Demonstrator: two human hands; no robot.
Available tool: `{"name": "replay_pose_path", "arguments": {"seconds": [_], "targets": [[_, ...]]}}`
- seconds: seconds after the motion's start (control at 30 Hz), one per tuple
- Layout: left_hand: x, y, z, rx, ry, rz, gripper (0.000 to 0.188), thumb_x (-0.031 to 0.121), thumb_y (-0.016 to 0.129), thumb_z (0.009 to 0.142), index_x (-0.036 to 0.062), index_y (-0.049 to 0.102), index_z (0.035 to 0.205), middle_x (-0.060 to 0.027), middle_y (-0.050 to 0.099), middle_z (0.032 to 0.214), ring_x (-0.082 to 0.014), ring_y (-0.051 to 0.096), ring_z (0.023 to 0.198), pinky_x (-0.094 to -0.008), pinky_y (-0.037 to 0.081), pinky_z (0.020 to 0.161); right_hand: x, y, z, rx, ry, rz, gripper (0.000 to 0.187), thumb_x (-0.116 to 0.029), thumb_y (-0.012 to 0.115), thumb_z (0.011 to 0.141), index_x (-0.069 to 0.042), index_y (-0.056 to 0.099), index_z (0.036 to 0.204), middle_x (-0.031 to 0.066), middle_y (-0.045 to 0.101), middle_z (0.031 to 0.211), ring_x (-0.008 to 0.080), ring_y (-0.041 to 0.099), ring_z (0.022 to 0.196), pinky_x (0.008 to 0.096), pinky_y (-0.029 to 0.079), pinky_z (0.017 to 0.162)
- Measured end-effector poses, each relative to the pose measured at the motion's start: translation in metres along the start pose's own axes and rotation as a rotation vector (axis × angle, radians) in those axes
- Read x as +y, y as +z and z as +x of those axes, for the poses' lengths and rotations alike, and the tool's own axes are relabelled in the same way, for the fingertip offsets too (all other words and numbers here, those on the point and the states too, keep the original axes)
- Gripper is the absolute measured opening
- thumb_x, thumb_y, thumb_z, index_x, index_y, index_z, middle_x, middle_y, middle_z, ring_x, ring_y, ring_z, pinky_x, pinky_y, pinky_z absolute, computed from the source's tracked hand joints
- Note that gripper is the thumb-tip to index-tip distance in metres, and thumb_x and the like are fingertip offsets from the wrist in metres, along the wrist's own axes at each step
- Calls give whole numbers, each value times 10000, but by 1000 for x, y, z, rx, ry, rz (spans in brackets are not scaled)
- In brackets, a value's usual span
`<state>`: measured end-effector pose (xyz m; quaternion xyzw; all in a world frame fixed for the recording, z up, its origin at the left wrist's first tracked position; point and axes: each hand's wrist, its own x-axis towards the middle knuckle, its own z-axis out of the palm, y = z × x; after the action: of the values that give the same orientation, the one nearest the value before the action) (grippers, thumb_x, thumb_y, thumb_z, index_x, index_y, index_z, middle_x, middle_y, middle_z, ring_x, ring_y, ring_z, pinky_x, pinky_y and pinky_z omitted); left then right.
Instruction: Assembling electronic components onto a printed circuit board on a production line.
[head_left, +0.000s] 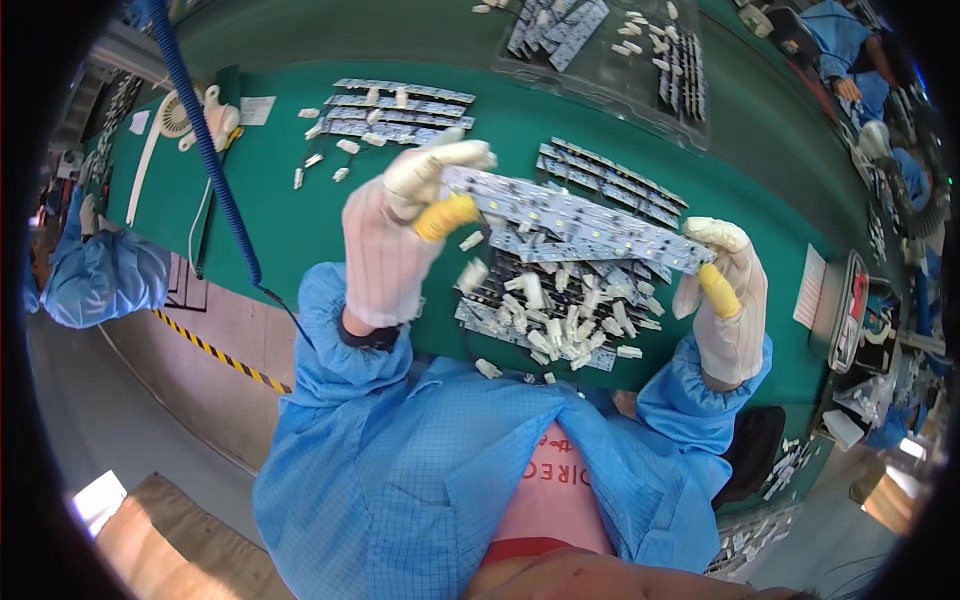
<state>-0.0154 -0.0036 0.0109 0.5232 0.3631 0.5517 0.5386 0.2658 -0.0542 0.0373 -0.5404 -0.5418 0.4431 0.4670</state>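
A long, pale LED circuit board (590, 222) is raised above the green bench, sloping down to the right. My left hand (400, 215), in a white glove with a yellow thumb cover, is closed on its left end. Gloved the same way, my right hand (725, 295) pinches the right end. Below the board lies a pile of white plastic connectors (560, 320), with more LED boards (482, 318) under and around them. Just beyond, several LED boards (610, 183) lie side by side, partly hidden by the raised board.
More LED boards (400, 110) with loose connectors lie at the far left. A clear plastic tray (610, 95) of boards stands at the back. On the left are a blue coiled cable (205, 140) and a small fan (205, 120). Co-workers' blue sleeves (105, 275) show at both sides.
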Motion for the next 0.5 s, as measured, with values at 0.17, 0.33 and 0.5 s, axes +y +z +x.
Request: {"name": "replay_pose_path", "arguments": {"seconds": [0.17, 0.33, 0.5], "targets": [[-9, -3, 5, -1, -32, 34, 442, 95, 683, 821, -52, 536, 1212, -140, 643, 1048, -157, 639, 873, -245, 510, 783, -9, 2, -10, -20, 16, 82, 575, -418, 681, 807, 13, 527, 1155, 51, 551, 883, 71, 502, 533, 183, 355, 500], [-3, 0, -3, -123, 36, -103, 492, 100, 720, 783, -45, 535, 1215, -150, 646, 1023, -187, 654, 837, -259, 517, 770, 6, -10, 1, -35, -35, 63, 491, -394, 591, 885, 6, 532, 1165, 25, 552, 652, 77, 505, 564, 200, 371, 554], [-1, 4, 1, 6, -29, 42, 396, 179, 629, 883, -62, 550, 1187, -144, 655, 976, -155, 640, 758, -244, 514, 692, 0, -3, -2, -48, -44, 83, 555, -451, 607, 867, 11, 541, 1166, 21, 555, 669, 70, 502, 582, 196, 368, 567]]}}
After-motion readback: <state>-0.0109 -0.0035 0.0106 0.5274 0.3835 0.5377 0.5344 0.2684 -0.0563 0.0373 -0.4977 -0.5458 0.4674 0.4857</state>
